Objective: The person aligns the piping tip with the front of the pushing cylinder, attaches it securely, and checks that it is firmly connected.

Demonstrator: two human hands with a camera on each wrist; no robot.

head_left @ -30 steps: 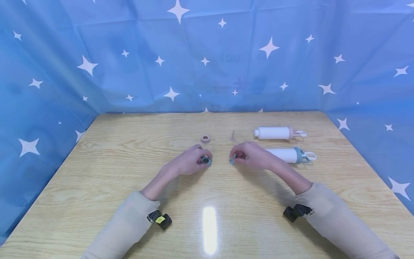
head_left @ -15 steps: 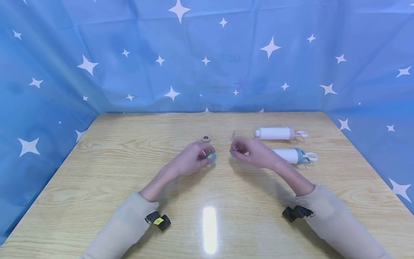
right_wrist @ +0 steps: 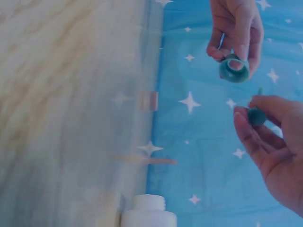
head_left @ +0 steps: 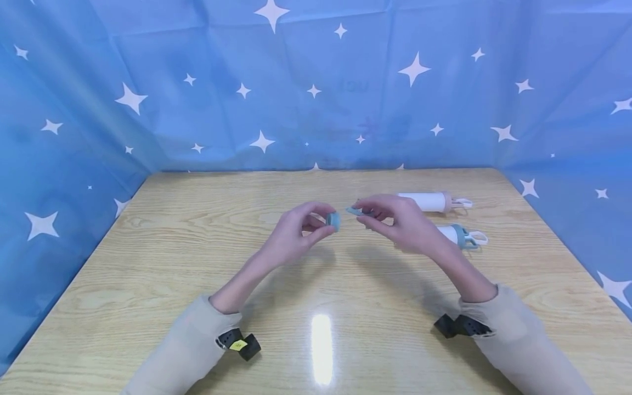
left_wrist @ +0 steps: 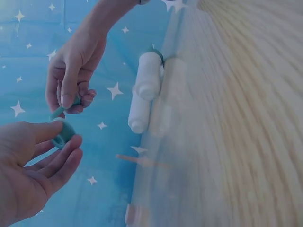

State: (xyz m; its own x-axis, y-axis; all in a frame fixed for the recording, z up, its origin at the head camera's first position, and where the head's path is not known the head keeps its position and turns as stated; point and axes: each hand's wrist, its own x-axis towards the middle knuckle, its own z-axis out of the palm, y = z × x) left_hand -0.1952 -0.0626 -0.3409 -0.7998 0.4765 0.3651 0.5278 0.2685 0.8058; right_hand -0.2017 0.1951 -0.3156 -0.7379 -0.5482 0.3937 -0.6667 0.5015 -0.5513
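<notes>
In the head view my left hand [head_left: 298,233] pinches a teal ring [head_left: 333,221] between thumb and fingers, lifted above the table. The right wrist view shows that teal ring [right_wrist: 234,70] with its round opening. My right hand [head_left: 402,222] pinches a small teal piece [head_left: 354,211] with a thin stem, just right of the ring and apart from it in the head view. A rounded side of this teal piece [right_wrist: 256,116] shows in the right wrist view; fingers cover part of it.
Two white bottles lie on the wooden table [head_left: 163,263] at right: a pink-ended one [head_left: 424,202] and a teal-ended one [head_left: 448,233], partly behind my right hand. A pink ring [right_wrist: 148,100] and a thin pink pointed piece [right_wrist: 161,161] lie near them.
Both hands have risen off the table with the teal ring and the stemmed teal piece. The ring has turned onto its edge and moved slightly right; the stemmed piece has tilted toward it.
</notes>
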